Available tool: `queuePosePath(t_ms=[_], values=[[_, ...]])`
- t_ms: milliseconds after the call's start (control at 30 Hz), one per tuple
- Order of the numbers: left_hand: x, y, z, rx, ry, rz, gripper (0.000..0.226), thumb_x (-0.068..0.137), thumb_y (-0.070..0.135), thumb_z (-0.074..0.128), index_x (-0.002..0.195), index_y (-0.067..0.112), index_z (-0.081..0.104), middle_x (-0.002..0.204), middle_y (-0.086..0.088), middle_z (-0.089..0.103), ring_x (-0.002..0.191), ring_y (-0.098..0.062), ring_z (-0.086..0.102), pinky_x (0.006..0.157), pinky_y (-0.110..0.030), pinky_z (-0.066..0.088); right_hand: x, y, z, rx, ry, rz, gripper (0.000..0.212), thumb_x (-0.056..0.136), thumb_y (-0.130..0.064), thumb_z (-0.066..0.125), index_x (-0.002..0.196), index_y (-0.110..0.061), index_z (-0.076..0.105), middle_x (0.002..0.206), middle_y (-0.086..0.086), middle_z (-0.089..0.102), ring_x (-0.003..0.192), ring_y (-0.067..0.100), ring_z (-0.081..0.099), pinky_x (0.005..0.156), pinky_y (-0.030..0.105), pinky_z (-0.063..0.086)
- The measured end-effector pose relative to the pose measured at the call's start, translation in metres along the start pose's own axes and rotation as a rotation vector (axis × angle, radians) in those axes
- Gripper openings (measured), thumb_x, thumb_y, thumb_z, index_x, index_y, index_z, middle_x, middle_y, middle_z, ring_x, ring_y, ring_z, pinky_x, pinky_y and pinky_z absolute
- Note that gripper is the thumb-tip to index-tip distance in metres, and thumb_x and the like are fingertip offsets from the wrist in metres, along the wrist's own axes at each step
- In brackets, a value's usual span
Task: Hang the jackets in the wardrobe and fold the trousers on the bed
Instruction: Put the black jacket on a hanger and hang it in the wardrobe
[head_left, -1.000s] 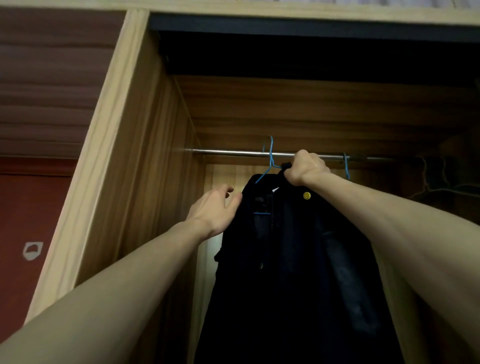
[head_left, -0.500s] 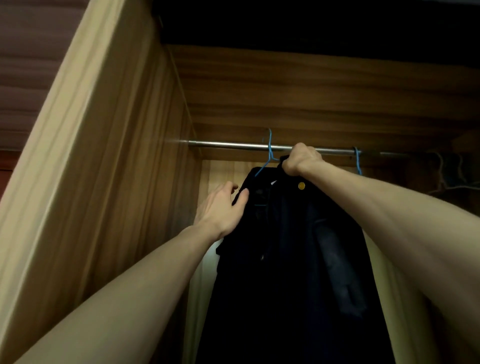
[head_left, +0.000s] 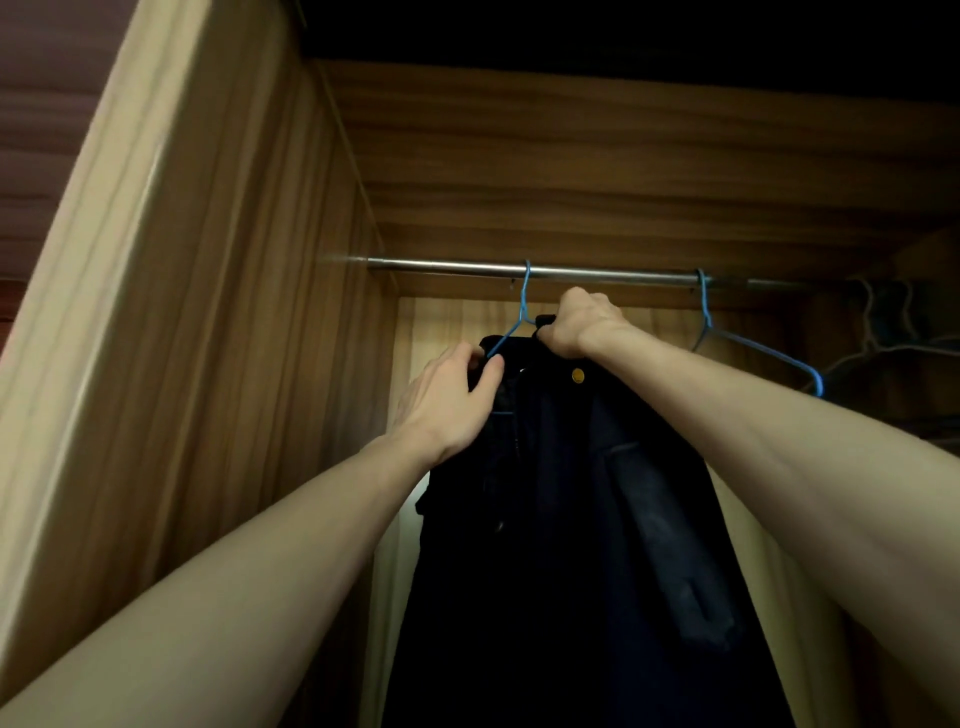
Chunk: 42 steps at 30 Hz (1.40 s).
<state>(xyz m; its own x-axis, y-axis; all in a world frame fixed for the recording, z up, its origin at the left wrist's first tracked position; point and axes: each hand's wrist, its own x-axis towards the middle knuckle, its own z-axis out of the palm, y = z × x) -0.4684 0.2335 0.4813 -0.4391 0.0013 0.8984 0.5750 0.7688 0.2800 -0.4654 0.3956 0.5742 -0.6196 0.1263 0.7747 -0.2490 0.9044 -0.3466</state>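
Jacket (head_left: 566, 519) dark navy, hangs centre frame from a blue wire hanger (head_left: 522, 306) whose hook is over the metal rail (head_left: 597, 273) in the wardrobe (head_left: 218, 312). Yellow button (head_left: 577, 375) shows near the collar. Right hand (head_left: 582, 325) sits just under the rail, fingers curled tight round the collar or hanger top; which of the two it grips is not clear. Left hand (head_left: 452, 400) holds the jacket's left shoulder, thumb against the fabric beside the hanger's sloping wire.

Step in hand, by my read: jacket hanging, final seating and straightening on the hanger. Hook looks already on the rail. Next move calls for letting go with both hands once the shoulders sit even, checking the hook does not slip off, then going on to the remaining garments.

Second blue hanger (head_left: 748, 343) hangs empty, right of centre on the same rail. Tangle of more hangers at far right edge, too dark to count. Jacket hem cut off by the bottom of the frame. Hanger's right shoulder hidden under the right hand and fabric. Wardrobe top is black shadow. Bed and trousers not in view.
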Motion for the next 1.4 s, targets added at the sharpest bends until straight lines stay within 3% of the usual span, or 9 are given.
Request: queuePosePath(t_ms=[100, 267, 333, 433, 667, 800, 967, 1233, 1400], values=[[-0.013, 0.005, -0.008, -0.018, -0.016, -0.003, 0.042, 0.108, 0.05, 0.041, 0.134, 0.022, 0.058, 0.126, 0.009, 0.061, 0.107, -0.008, 0.053, 0.085, -0.029, 0.042, -0.009, 0.004, -0.01, -0.027, -0.08, -0.024, 0.039, 0.094, -0.038, 0.068, 0.124, -0.013, 0.064, 0.13, 0.013, 0.063, 0.118, 0.035, 0.063, 0.086, 0.036, 0.049], [-0.033, 0.012, -0.02, -0.003, 0.004, -0.025, 0.05, 0.103, 0.059, 0.037, 0.134, 0.026, 0.059, 0.132, 0.006, 0.065, 0.118, -0.018, 0.062, 0.1, -0.047, 0.053, -0.033, 0.022, -0.03, -0.043, -0.171, -0.094, 0.051, 0.094, -0.047, 0.067, 0.131, -0.013, 0.059, 0.132, 0.013, 0.061, 0.113, 0.034, 0.061, 0.087, 0.035, 0.049], [-0.043, 0.017, -0.024, -0.026, -0.004, -0.028, 0.056, 0.1, 0.062, 0.035, 0.137, 0.025, 0.057, 0.135, 0.005, 0.064, 0.122, -0.018, 0.061, 0.103, -0.048, 0.053, -0.044, 0.033, -0.035, -0.025, -0.13, -0.17, 0.057, 0.093, -0.05, 0.066, 0.137, -0.015, 0.054, 0.136, 0.011, 0.06, 0.122, 0.033, 0.059, 0.097, 0.04, 0.051], [-0.061, 0.02, -0.025, -0.065, -0.012, -0.024, 0.047, 0.106, 0.054, 0.04, 0.142, 0.027, 0.053, 0.141, 0.006, 0.061, 0.129, -0.016, 0.057, 0.107, -0.048, 0.05, -0.072, 0.047, -0.036, 0.051, -0.045, -0.343, 0.064, 0.093, -0.051, 0.066, 0.146, -0.019, 0.05, 0.144, 0.008, 0.057, 0.132, 0.03, 0.055, 0.108, 0.046, 0.047], [-0.121, 0.023, -0.021, -0.119, 0.019, -0.031, 0.057, 0.1, 0.063, 0.034, 0.149, 0.035, 0.046, 0.146, 0.012, 0.055, 0.134, -0.011, 0.051, 0.106, -0.051, 0.051, -0.157, 0.08, -0.034, -0.127, 0.087, -0.584, 0.082, 0.096, -0.057, 0.057, 0.162, -0.02, 0.028, 0.167, 0.003, 0.033, 0.156, 0.022, 0.025, 0.126, 0.042, 0.024], [-0.166, 0.034, -0.026, -0.232, 0.083, -0.095, 0.049, 0.108, 0.052, 0.039, 0.151, 0.032, 0.046, 0.149, 0.011, 0.052, 0.138, -0.009, 0.046, 0.114, -0.042, 0.042, -0.209, 0.088, -0.04, -0.114, 0.106, -0.539, 0.081, 0.098, -0.057, 0.057, 0.163, -0.021, 0.026, 0.169, 0.0, 0.028, 0.158, 0.017, 0.018, 0.129, 0.043, 0.019], [-0.244, 0.045, -0.036, -0.322, 0.019, -0.072, 0.049, 0.108, 0.047, 0.043, 0.155, 0.032, 0.043, 0.151, 0.015, 0.048, 0.141, -0.005, 0.041, 0.113, -0.031, 0.035, -0.291, 0.098, -0.045, -0.118, 0.107, -0.43, 0.08, 0.099, -0.055, 0.057, 0.164, -0.024, 0.023, 0.17, -0.003, 0.024, 0.159, 0.014, 0.012, 0.13, 0.043, 0.012], [-0.363, 0.038, -0.027, -0.24, -0.215, 0.118, 0.058, 0.104, 0.05, 0.042, 0.156, 0.024, 0.043, 0.159, 0.009, 0.044, 0.148, -0.01, 0.036, 0.123, -0.039, 0.031, -0.456, 0.132, -0.057, -0.276, 0.069, -0.254, 0.082, 0.099, -0.055, 0.058, 0.164, -0.023, 0.022, 0.171, -0.007, 0.022, 0.159, 0.009, 0.007, 0.13, 0.035, 0.005], [-0.42, 0.051, -0.017, -0.242, -0.297, 0.256, 0.061, 0.103, 0.047, 0.042, 0.155, 0.015, 0.044, 0.16, 0.0, 0.045, 0.152, -0.018, 0.036, 0.127, -0.044, 0.025, -0.537, 0.148, -0.081, -0.364, 0.046, -0.128, 0.08, 0.098, -0.056, 0.057, 0.163, -0.021, 0.026, 0.17, -0.004, 0.024, 0.16, 0.011, 0.01, 0.13, 0.042, 0.01]])
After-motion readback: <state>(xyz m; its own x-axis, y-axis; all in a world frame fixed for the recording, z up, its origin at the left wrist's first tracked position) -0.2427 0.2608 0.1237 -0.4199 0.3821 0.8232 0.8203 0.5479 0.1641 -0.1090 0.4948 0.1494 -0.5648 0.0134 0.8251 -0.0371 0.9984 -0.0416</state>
